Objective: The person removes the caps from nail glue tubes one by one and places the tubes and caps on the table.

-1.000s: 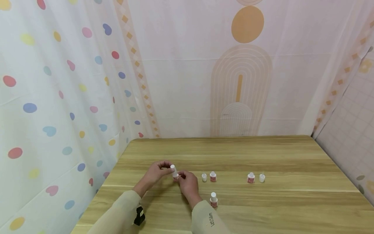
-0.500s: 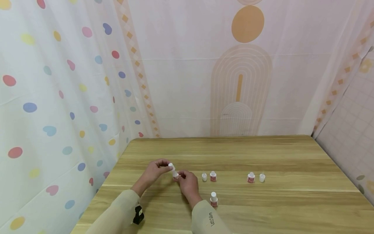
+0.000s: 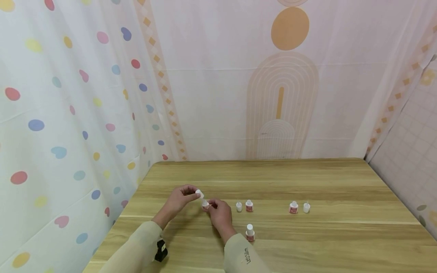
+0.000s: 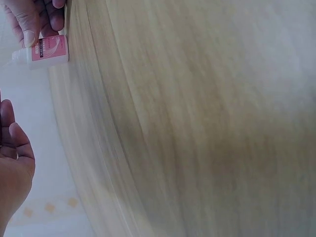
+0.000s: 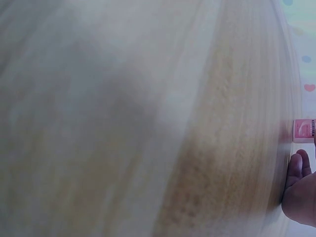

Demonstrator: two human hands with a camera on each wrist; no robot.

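Observation:
My left hand [image 3: 177,201] pinches a white cap [image 3: 199,194] between thumb and fingers, tilted just above the neck of a small bottle. That small white bottle [image 3: 205,206] with a pink-red label stands upright on the table, pinched at its side by my right hand [image 3: 220,215]. In the left wrist view the bottle [image 4: 49,51] shows its label and bare neck, with the right thumb on it; the cap is out of that view. The right wrist view catches only the lower part of the bottle [image 5: 304,130] and some curled fingers [image 5: 295,168].
Right of my hands stand an upturned cap [image 3: 239,207] and an uncapped bottle [image 3: 249,206]. Farther right are another uncapped bottle [image 3: 293,207] and its upturned cap [image 3: 306,207]. A capped bottle [image 3: 250,232] stands nearer on the wooden table [image 3: 327,242]. Curtains hang behind.
The left hand has drawn the cap up and to the left, away from the bottle neck, and tilted it. The right hand and its bottle have stayed in place.

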